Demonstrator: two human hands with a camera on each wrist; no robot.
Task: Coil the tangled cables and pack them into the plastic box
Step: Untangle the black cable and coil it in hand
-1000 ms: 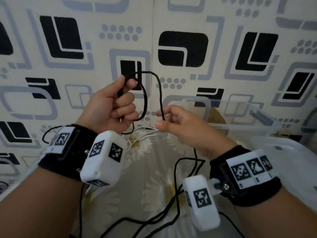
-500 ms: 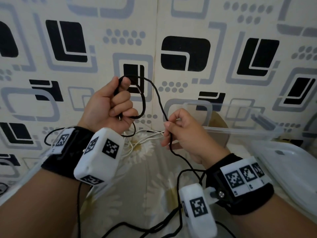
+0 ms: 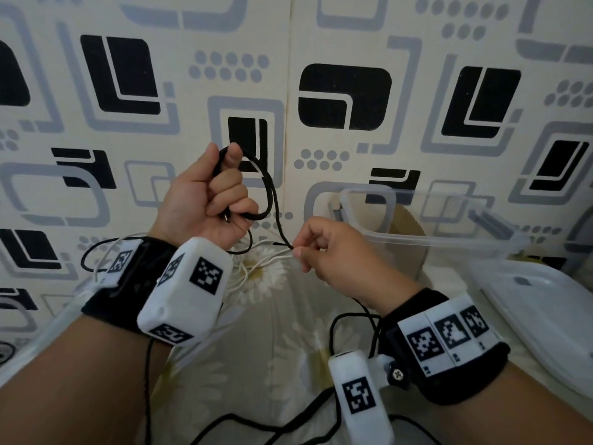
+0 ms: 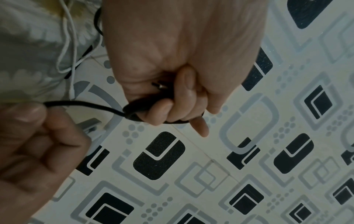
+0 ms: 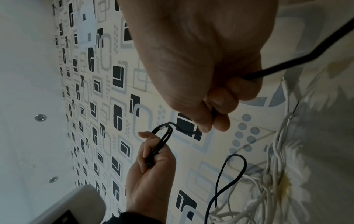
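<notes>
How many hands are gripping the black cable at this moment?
2. The left hand holds the coiled loops of the black cable raised near the wall; the right hand pinches the running strand lower, beside the plastic box.

**Soft indoor light, dim wrist views**

The head view is evenly lit and fairly sharp, with no hard shadows on the cream wall patterned with black and grey squares [image 3: 346, 97]; its lines bow toward the frame edges. Both wrist views are darker and grainy. Beside that wall, the clear plastic box [image 3: 449, 220] looks smeared and soft.
</notes>
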